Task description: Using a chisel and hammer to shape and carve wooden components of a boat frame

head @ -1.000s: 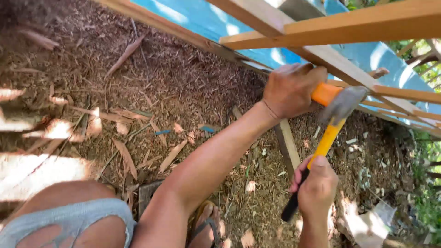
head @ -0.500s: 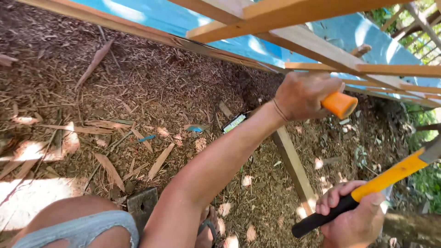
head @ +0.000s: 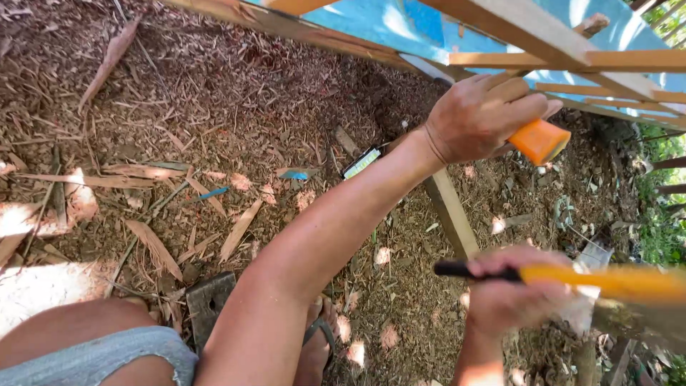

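Note:
My left hand [head: 486, 114] reaches up to the wooden frame [head: 543, 32] and is closed around an orange-handled tool [head: 539, 141]; its working end is hidden behind my fingers. Lower right, my right hand [head: 511, 293] grips the black end of a hammer [head: 607, 282] with a yellow handle. The handle lies about level, points right and is blurred by motion. Its head is out of view past the right edge. The hammer is well below and apart from the orange tool.
Blue sheeting [head: 386, 21] lies behind the frame's slats. The ground is covered in wood chips and dry leaves [head: 214, 107]. A loose wooden batten [head: 450, 211], a small flat black-and-white object [head: 361, 163] and a dark block [head: 207, 300] lie there. My sandalled foot [head: 321, 336] is below my arm.
The hammer was up by the orange tool a second ago; it has swung down and away to the lower right, and its handle is now level. My left hand has kept its grip.

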